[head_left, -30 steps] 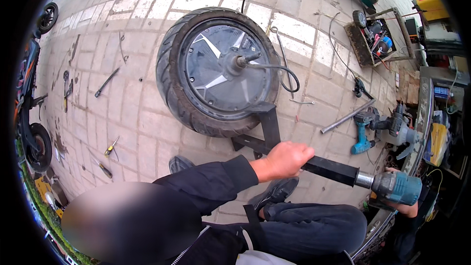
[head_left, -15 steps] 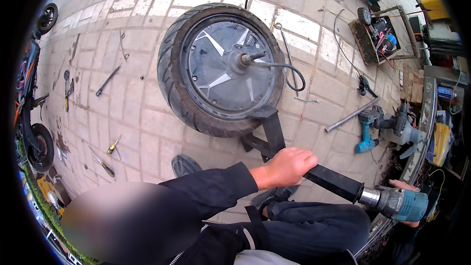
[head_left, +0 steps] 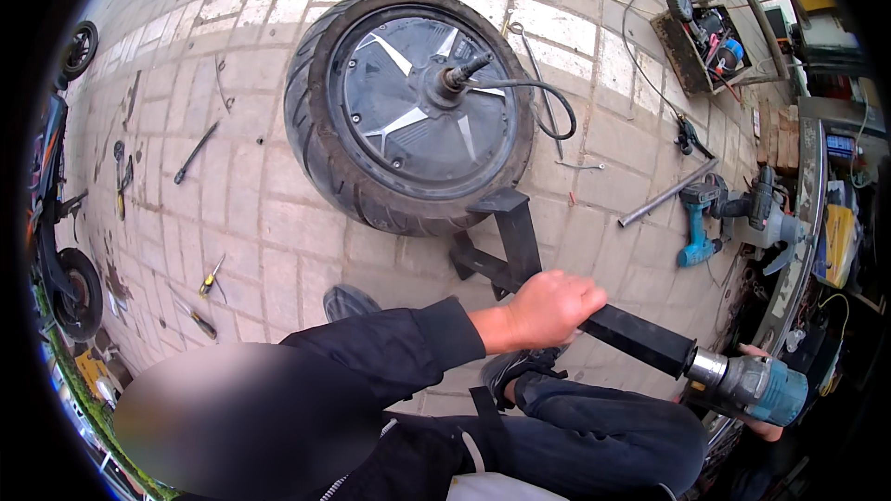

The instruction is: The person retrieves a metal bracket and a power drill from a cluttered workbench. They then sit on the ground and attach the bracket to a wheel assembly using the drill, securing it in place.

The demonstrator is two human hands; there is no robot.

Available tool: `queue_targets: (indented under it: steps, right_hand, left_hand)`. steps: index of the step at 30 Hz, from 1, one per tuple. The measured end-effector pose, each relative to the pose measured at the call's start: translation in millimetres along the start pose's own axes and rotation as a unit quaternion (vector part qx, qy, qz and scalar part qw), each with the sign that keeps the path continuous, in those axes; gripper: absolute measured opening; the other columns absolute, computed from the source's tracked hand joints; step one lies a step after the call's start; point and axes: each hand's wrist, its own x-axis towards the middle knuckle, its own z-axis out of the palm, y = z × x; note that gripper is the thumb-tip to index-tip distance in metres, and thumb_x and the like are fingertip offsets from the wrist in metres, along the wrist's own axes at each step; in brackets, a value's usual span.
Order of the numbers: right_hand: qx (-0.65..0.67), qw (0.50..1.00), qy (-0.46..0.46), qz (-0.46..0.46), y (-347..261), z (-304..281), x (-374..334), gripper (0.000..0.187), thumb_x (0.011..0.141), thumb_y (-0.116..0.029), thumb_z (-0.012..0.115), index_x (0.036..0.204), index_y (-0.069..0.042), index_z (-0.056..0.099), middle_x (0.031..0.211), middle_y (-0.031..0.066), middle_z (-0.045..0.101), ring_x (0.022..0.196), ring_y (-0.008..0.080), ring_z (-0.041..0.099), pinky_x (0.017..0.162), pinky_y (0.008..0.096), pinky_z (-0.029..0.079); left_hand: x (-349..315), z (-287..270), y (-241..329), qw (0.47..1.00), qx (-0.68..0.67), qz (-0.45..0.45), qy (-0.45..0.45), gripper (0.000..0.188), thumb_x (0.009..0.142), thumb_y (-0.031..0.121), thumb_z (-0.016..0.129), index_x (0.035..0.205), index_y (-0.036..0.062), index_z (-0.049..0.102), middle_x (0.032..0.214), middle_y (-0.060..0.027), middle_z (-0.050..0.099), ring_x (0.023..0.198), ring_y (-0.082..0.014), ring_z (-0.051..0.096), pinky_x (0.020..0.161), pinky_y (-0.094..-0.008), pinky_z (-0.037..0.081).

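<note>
My left hand (head_left: pixel 549 312) is wrapped round the black square-section metal fork (head_left: pixel 642 338). Its two prongs reach toward the wheel, and one prong (head_left: pixel 502 202) overlaps the tyre's near edge. The wheel (head_left: pixel 408 111) lies flat on the paving, with a hub motor, a threaded axle and a black cable on top. At the fork's right end, the silver nose of a teal and grey impact wrench (head_left: pixel 776 391) meets the tube opening. My right hand (head_left: pixel 767 430) is closed round that wrench, which hides most of it; whether a socket sits inside the tube cannot be seen.
A cordless drill (head_left: pixel 696 221) and another power tool (head_left: pixel 766 223) lie at the right beside a metal pipe (head_left: pixel 666 193). Behind them stands a wooden tool box (head_left: pixel 691 51). Screwdrivers (head_left: pixel 212 276) and a wrench (head_left: pixel 195 154) are scattered left, near a parked scooter (head_left: pixel 79 292).
The wheel and paving appear slightly higher and further left in the picture. The impact wrench and right end of the fork sit slightly lower. Both hands keep their grips.
</note>
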Motion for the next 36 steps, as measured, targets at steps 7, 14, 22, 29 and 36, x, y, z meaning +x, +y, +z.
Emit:
queue_targets:
  steps: [7, 14, 22, 29, 36]
  right_hand:
    - [0.023, 0.999, 0.021, 0.013, -5, 12, -3, 0.075, 0.056, -0.016, 0.084, 0.122, -0.002, 0.053, 0.107, 0.0073, 0.061, 0.095, 0.0203, 0.06, 0.086, 0.0323, 0.048]
    - [-0.069, 0.996, -0.017, -0.048, 2, -2, -3, 0.071, 0.054, -0.014, 0.084, 0.118, -0.002, 0.055, 0.112, 0.0078, 0.059, 0.096, 0.0203, 0.059, 0.085, 0.0322, 0.048]
    - [-0.137, 0.985, -0.007, -0.107, -18, 9, 3, 0.063, 0.056, -0.017, 0.085, 0.113, -0.004, 0.06, 0.105, 0.0072, 0.062, 0.091, 0.0222, 0.061, 0.081, 0.0326, 0.048]
    - [-0.191, 0.968, -0.055, -0.151, -9, -17, 2, 0.061, 0.057, -0.016, 0.084, 0.112, -0.004, 0.06, 0.103, 0.008, 0.063, 0.09, 0.0225, 0.062, 0.08, 0.0322, 0.049]
    - [-0.255, 0.942, -0.076, -0.205, 3, -31, -5, 0.058, 0.058, -0.015, 0.084, 0.111, -0.005, 0.061, 0.101, 0.0087, 0.064, 0.09, 0.0229, 0.062, 0.079, 0.0317, 0.049]
  left_hand:
    - [2, -5, -3, 1.0, -0.006, 0.006, -0.001, 0.029, 0.063, 0.014, 0.069, 0.083, 0.008, 0.048, 0.074, -0.0079, 0.051, 0.069, -0.0305, 0.056, 0.059, -0.0391, 0.043]
    - [1, -7, -3, 1.0, -0.019, 0.003, -0.002, 0.03, 0.062, 0.012, 0.069, 0.083, 0.0078, 0.047, 0.074, -0.0083, 0.051, 0.07, -0.0309, 0.056, 0.059, -0.0398, 0.043]
    - [0, -6, -3, 1.0, -0.021, 0.002, -0.009, 0.031, 0.061, 0.011, 0.069, 0.083, 0.0078, 0.047, 0.075, -0.0083, 0.051, 0.071, -0.0309, 0.056, 0.059, -0.0402, 0.043]
    - [-1, -5, -2, 1.0, -0.017, 0.001, -0.009, 0.03, 0.062, 0.011, 0.069, 0.083, 0.0077, 0.048, 0.076, -0.0081, 0.052, 0.072, -0.0306, 0.057, 0.06, -0.0397, 0.043]
    - [-3, -7, -4, 1.0, -0.02, 0.0, -0.008, 0.029, 0.063, 0.011, 0.068, 0.083, 0.0074, 0.048, 0.075, -0.0082, 0.052, 0.072, -0.0307, 0.056, 0.06, -0.0395, 0.043]
